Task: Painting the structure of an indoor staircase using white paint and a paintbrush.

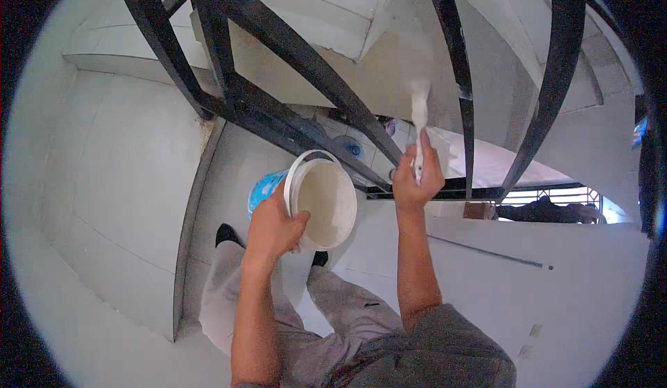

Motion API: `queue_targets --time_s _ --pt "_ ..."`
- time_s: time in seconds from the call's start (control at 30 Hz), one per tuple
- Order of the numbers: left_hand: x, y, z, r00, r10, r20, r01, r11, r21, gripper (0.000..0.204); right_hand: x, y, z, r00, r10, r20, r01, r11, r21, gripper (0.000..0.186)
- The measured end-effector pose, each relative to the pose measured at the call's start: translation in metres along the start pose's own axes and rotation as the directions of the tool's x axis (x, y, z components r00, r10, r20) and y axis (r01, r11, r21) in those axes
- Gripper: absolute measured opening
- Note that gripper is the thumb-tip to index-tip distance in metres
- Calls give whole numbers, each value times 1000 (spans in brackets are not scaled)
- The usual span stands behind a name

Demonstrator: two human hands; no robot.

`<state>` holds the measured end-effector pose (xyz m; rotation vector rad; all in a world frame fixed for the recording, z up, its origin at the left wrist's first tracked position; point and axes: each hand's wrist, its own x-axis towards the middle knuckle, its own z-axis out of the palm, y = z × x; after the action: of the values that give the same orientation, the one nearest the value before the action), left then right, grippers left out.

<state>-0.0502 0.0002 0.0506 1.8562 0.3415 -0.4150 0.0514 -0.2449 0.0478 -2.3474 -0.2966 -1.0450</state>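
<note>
My left hand (274,223) grips the rim of a blue-and-white plastic bucket (265,189), thumb over the near edge. The bucket tilts toward me, and its inside shows off-white, paint-like material. Held out between the dark bars, my right hand (420,179) is closed round the handle of a paintbrush (420,110), coated pale. The brush's tip points away from me and meets a beige-grey surface (385,65), where a whitish smear shows. Motion blur hides the exact shape of the bristles.
Black metal railing bars (299,44) slant across the view, some close beside my right hand and the bucket. Pale tiled steps (125,166) lie at the left, with a dark edge. A white wall (556,291) stands at the right.
</note>
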Motion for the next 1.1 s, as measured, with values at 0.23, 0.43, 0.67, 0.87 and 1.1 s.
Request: queue_targets --time_s 0.23,0.43,0.67,0.87,1.1 --pt "-1 -14 2 998 53 -43 -49 996 80 69 22 -55 0 964 -249 -89 260 954 150 38" --pt "8 -29 8 988 152 -3 -150 979 139 67 32 -33 26 965 -221 -144 232 970 72 38" --pt "25 -30 1 986 52 159 -82 978 192 68 -33 -11 -11 998 62 -6 -62 998 26 36" --pt "53 -18 -4 924 109 367 -235 919 316 63 21 -42 17 962 -201 -182 229 962 147 30" --pt "98 -19 -1 747 191 637 -495 798 342 55 -18 2 46 905 123 -408 -95 991 89 25"
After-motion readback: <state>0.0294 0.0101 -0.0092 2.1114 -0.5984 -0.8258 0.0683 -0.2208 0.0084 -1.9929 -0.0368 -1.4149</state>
